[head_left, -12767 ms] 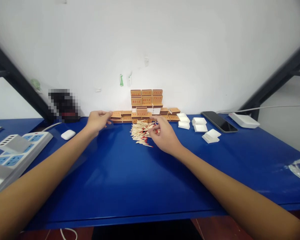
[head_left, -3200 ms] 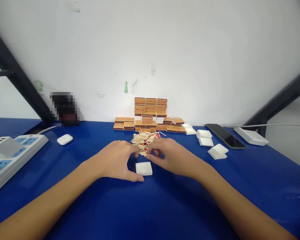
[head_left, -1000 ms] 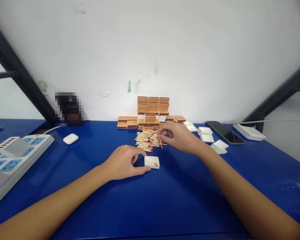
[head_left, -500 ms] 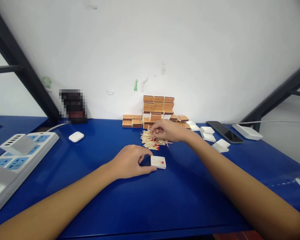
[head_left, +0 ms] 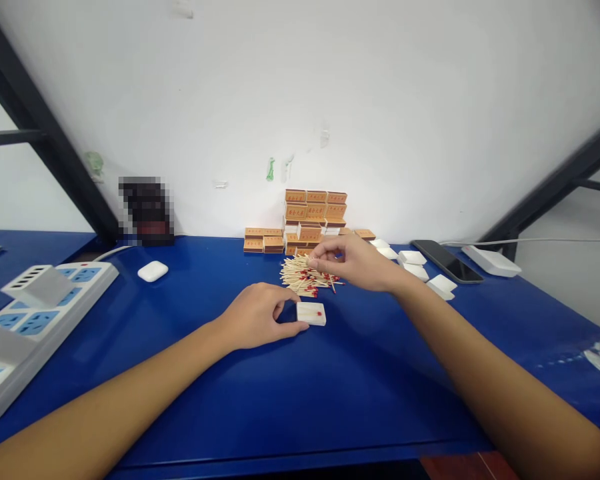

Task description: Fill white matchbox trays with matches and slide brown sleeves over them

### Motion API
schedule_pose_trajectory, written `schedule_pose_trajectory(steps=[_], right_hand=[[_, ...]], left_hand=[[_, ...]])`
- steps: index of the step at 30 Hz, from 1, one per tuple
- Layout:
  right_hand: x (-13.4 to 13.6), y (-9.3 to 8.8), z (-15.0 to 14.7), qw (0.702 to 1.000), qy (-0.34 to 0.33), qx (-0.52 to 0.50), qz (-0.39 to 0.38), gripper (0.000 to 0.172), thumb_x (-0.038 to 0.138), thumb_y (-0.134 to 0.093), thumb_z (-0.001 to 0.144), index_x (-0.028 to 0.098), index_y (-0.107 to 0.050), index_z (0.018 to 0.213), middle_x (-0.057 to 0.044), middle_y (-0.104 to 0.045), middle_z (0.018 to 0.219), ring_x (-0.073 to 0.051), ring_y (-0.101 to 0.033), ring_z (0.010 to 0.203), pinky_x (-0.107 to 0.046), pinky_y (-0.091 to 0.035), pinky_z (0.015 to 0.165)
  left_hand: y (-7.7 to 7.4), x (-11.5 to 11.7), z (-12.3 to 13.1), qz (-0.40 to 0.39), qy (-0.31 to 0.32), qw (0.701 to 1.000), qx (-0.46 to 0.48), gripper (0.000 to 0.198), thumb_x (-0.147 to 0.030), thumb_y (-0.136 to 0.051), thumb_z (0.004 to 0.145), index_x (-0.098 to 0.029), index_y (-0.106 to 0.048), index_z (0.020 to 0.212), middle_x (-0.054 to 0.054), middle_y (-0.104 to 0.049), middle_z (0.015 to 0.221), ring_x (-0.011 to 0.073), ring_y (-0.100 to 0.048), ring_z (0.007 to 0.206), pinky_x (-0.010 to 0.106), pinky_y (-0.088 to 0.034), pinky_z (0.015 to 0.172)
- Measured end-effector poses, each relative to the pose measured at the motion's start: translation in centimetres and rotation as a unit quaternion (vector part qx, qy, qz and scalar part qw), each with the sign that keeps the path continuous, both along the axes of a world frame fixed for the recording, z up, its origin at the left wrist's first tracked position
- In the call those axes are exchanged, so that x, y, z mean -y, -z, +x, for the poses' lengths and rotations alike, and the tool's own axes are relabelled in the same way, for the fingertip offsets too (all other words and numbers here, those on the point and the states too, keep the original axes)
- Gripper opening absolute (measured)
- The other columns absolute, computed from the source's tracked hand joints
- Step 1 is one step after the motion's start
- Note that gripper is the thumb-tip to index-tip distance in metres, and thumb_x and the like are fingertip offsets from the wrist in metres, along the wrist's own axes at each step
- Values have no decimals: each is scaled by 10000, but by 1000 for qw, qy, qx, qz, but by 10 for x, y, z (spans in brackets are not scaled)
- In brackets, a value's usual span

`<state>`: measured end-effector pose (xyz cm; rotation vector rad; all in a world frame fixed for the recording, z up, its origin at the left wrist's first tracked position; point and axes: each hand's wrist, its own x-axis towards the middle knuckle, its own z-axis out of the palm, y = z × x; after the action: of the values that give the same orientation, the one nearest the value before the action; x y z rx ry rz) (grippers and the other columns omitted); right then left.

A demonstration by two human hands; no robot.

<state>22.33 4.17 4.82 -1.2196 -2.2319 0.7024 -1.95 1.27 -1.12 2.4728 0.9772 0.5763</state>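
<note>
A small white matchbox tray [head_left: 307, 309] lies on the blue table with red-tipped matches inside. My left hand [head_left: 261, 315] grips its left end, thumb at the near side and fingers at the far side. Just beyond spreads a loose pile of matches [head_left: 296, 272] with pale sticks and red heads. My right hand [head_left: 347, 262] hovers over the pile's right part, thumb and fingertips pinched together. Whatever is between those fingertips blends with the matches behind. Printed orange matchboxes [head_left: 306, 212] stand stacked against the wall behind the pile.
More white trays [head_left: 413, 265] lie right of the pile, near a dark phone [head_left: 446, 261] and a white flat box [head_left: 492, 261]. On the left are a white earbud case [head_left: 153, 271] and a power strip [head_left: 80, 300] with plugs. A white wall [head_left: 405, 120] closes the back.
My right hand has drawn back a little to the right over the match pile, its fingers still pinched. The tray in my left hand has shifted slightly toward the pile.
</note>
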Motion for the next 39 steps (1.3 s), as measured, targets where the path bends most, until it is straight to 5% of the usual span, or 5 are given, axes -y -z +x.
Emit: schedule_pose_trajectory(steps=[4,12,22,30,39], right_hand=[[22,13,-5,992,-46,-65,-93,359,530,-662,947,187,-766,932,-54,-724,893,-167,-579,772,-310,-455,680],[28,29,-13,988,-58,5,-144,260,410,-668,935,175,-719,836,13,-599,710,-129,-464,641,-276,-363,578],[35,27,-10,993,-69,96,-6,98,180,-671,912,196,-768,911,-19,-675,840,-152,-571,765,-285,-420,691],[35,27,-7,994,-82,72,-2,110,226,-676,939,191,-757,875,-9,-670,789,-140,-563,706,-277,-398,637],[12,31,8,985,72,71,140,120,193,-643,936,189,-754,890,-49,-695,884,-167,-603,774,-301,-428,710]], left_hand=[[1,1,0,9,-8,1000,-5,314,-498,-763,857,-215,-773,993,-63,-533,592,111,-482,539,265,-277,553],[3,-4,-5,30,-23,999,-18,305,-490,-757,866,-236,-772,1033,-71,-495,574,110,-467,524,270,-274,543],[5,-4,-8,43,-22,999,-23,360,-513,-751,875,-223,-762,1087,-56,-550,613,123,-521,573,270,-307,565],[3,-2,-8,44,-18,998,-29,338,-516,-756,877,-236,-763,1066,-67,-524,610,107,-483,547,256,-292,548],[5,6,-5,62,10,998,0,327,-447,-774,875,-232,-745,1120,-78,-538,611,101,-504,541,244,-330,565]])
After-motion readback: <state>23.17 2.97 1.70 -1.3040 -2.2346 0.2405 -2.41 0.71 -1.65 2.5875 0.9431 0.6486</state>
